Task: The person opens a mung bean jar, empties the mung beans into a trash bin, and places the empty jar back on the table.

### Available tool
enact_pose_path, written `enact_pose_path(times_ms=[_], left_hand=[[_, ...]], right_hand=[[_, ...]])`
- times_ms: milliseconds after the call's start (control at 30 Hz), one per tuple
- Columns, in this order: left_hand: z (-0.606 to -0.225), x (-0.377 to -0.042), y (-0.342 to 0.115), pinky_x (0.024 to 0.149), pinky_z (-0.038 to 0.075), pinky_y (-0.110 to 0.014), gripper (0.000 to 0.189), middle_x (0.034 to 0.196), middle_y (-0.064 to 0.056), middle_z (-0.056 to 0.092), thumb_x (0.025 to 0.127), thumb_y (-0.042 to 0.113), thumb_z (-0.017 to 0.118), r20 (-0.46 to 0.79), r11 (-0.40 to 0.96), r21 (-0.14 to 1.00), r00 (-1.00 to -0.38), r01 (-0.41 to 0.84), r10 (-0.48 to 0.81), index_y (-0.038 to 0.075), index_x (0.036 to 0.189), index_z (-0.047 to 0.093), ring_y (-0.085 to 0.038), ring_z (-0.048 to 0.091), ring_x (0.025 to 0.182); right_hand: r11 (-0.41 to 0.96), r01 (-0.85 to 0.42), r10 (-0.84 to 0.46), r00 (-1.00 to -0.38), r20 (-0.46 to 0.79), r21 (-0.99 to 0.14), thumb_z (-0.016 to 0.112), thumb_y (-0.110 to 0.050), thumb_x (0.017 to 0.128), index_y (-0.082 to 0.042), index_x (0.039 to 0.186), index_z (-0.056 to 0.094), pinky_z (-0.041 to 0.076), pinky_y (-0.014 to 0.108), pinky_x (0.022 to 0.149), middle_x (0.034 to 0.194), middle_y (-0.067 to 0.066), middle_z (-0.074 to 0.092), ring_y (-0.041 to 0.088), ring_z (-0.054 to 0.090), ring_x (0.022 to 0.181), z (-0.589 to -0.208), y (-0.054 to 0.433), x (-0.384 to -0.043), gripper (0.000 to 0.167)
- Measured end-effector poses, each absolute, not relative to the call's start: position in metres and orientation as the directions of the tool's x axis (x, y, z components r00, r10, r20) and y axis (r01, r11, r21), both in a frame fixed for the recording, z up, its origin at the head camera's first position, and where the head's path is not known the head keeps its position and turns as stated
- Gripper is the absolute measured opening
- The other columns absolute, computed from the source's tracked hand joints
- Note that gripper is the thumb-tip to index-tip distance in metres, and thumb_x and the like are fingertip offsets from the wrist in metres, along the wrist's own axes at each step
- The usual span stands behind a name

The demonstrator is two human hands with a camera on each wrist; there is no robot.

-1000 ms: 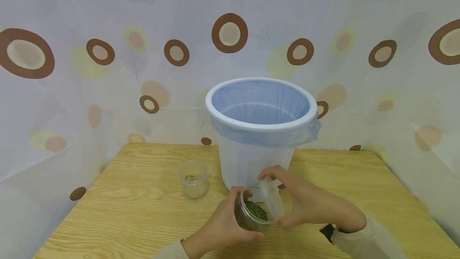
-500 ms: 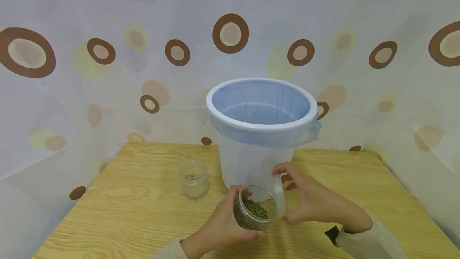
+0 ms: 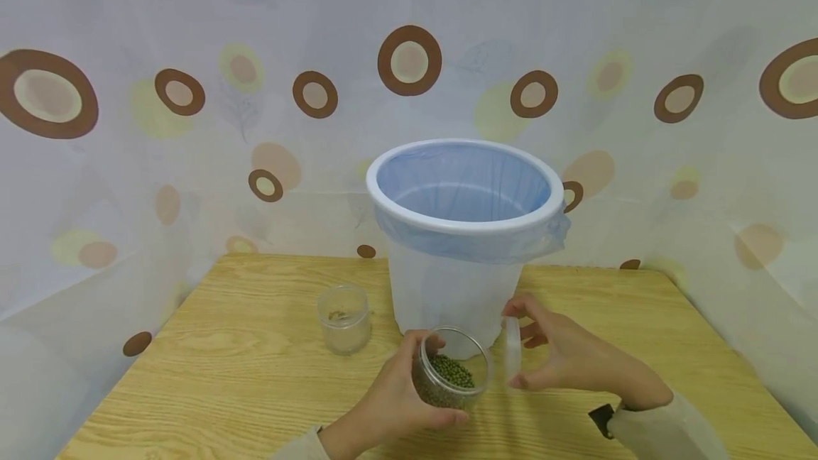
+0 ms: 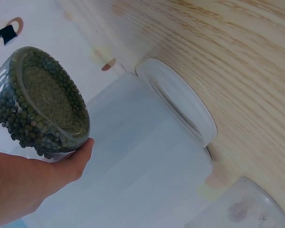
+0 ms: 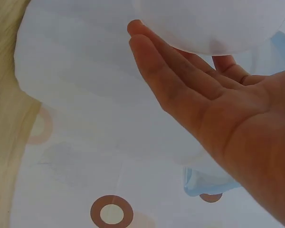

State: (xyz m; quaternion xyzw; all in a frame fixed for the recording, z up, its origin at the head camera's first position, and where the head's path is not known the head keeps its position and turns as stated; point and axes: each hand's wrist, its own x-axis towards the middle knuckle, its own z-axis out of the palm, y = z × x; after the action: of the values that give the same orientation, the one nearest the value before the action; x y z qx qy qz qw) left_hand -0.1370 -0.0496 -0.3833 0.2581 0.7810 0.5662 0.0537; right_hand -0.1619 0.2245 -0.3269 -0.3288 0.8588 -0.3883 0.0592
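Gripping a clear jar [image 3: 441, 396] of green beans [image 3: 450, 373] round its side, the left hand [image 3: 396, 400] is seen in the head view over the near part of the worktop [image 3: 255, 346], about midway between its side edges. Jar uncovered and tilted, its mouth turned up and toward the right; beans settled low inside. Right hand [image 3: 562, 357] pinches a pale lid [image 3: 513, 353] between thumb and fingertips; lid stands on edge in the air, just beside the jar mouth, apart from it. A white bin [image 3: 447, 289] with a blue liner [image 3: 466, 183] stands nearer the worktop's far edge, slightly right of its middle. Left of the bin, well in from the left edge: a small clear container [image 3: 345, 336] with a few brownish bits. Patterned sheet [image 3: 192, 20] behind.

Left wrist view: jar base faces the camera, beans lying against base and wall; a digit of the left hand bears on the lower side. At the bin's foot, a pale round piece [image 4: 180, 90], identity uncertain.

Right wrist view: fingers [image 5: 166, 80] extend along the lid's rim, bin wall behind; full grip cannot be told from here.
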Motion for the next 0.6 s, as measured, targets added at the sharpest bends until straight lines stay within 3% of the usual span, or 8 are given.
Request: enact_pose_path(times_ms=[367, 600], left_hand=[[-0.385, -0.137, -0.051, 0.094, 0.044, -0.035, 0.074, 0.129, -0.004, 0.051, 0.070, 0.023, 0.086, 0.185, 0.217, 0.925, -0.869, 0.311, 0.458, 0.017, 0.129, 0.041, -0.023, 0.051, 0.117], [-0.384, -0.136, -0.051, 0.096, 0.043, -0.037, 0.079, 0.130, -0.007, 0.051, 0.070, 0.025, 0.086, 0.189, 0.242, 0.913, -0.868, 0.327, 0.459, 0.009, 0.131, 0.039, -0.025, 0.051, 0.118]], right_hand=[[0.562, -0.449, -0.575, -0.816, 0.063, -0.695, 0.078, -0.026, 0.079, 0.004, 0.127, 0.037, 0.053, 0.040, 0.080, 0.124, 0.022, 0.051, 0.038, 0.057, 0.108, -0.334, 0.242, -0.173, 0.070], [0.627, -0.337, -0.504, -0.863, -0.036, -0.703, 0.079, -0.029, 0.079, 0.003, 0.125, 0.038, 0.051, 0.049, 0.080, 0.125, 0.024, 0.051, 0.040, 0.056, 0.110, -0.345, 0.251, -0.182, 0.069]])
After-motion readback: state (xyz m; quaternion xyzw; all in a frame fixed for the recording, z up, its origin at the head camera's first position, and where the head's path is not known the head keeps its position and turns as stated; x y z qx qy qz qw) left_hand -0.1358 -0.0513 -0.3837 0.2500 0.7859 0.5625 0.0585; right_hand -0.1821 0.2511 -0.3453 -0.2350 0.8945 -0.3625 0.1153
